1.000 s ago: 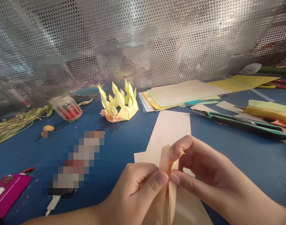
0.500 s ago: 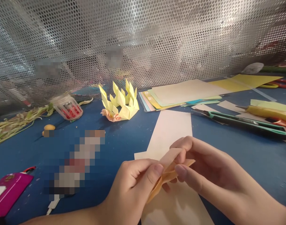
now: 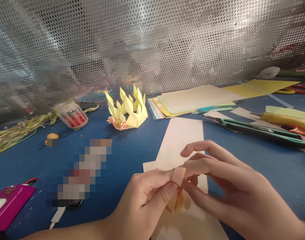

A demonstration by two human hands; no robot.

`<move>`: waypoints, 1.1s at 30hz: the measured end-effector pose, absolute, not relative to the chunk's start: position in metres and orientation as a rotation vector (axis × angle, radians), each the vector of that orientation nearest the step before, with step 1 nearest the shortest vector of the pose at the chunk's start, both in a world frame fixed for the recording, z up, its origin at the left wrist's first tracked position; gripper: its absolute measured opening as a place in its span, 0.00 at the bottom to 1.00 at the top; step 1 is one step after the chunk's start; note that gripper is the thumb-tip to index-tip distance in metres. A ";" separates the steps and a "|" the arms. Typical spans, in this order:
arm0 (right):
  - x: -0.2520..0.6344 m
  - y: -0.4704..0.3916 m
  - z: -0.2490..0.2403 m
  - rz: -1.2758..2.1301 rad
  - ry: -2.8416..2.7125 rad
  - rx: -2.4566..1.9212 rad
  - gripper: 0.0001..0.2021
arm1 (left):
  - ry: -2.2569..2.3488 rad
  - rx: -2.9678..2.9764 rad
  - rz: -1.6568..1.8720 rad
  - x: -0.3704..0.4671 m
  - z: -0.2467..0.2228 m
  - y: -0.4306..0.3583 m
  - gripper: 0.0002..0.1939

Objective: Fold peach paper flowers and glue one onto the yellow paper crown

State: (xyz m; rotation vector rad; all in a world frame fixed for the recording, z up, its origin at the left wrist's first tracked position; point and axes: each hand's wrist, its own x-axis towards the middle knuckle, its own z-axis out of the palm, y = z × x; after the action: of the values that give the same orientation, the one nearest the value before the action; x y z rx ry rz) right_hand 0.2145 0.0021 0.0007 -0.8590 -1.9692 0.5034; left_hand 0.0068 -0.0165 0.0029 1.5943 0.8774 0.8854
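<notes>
A small folded piece of peach-orange paper (image 3: 179,176) is between my hands, low in the head view. My left hand (image 3: 151,196) pinches it between thumb and forefinger. My right hand (image 3: 217,183) has its thumb and forefinger closed at the paper's right side, with the other fingers lifted and bent. Part of the fold is hidden behind the fingers. Beneath both hands lie pale cream paper sheets (image 3: 181,140). Further back stands a yellow folded-paper crown (image 3: 138,116) with a pink paper flower (image 3: 118,124) at its front left.
On the blue table (image 3: 127,160), green-handled scissors (image 3: 257,131) and a yellow tool (image 3: 285,120) lie at right. Stacked coloured paper (image 3: 192,98) lies behind. A clear jar with red bits (image 3: 73,115) and a magenta object (image 3: 14,206) are at left. Perforated metal (image 3: 152,43) closes off the back.
The paper has been turned and its flap bent over, so it looks more compact. My right hand's fingers have shifted, with the upper ones now lifted away. My left hand stays nearly in place.
</notes>
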 end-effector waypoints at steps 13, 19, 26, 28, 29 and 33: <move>0.219 -0.002 0.006 0.285 -2.010 -0.781 0.09 | 0.925 1.415 0.916 0.003 0.000 -0.017 0.11; 0.222 -0.003 0.003 0.402 -1.992 -0.815 0.08 | 0.926 1.387 0.953 0.005 0.002 -0.017 0.08; 0.222 -0.008 -0.004 0.385 -1.911 -0.759 0.07 | 0.943 1.226 0.962 0.004 0.004 -0.019 0.07; 0.222 -0.008 -0.005 0.385 -1.926 -0.766 0.08 | 0.927 1.231 0.980 0.004 0.003 -0.020 0.07; 0.221 -0.007 -0.004 0.377 -1.942 -0.765 0.08 | 0.916 1.241 0.983 0.004 0.002 -0.020 0.07; 0.219 -0.002 0.000 0.300 -2.014 -0.770 0.10 | 0.925 1.271 0.993 0.003 -0.002 -0.020 0.09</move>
State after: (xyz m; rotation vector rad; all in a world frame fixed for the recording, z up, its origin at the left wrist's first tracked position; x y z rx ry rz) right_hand 0.2187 -0.0018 0.0000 -0.7702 -2.0141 0.2998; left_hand 0.0029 -0.0201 -0.0019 1.2714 0.9245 0.9928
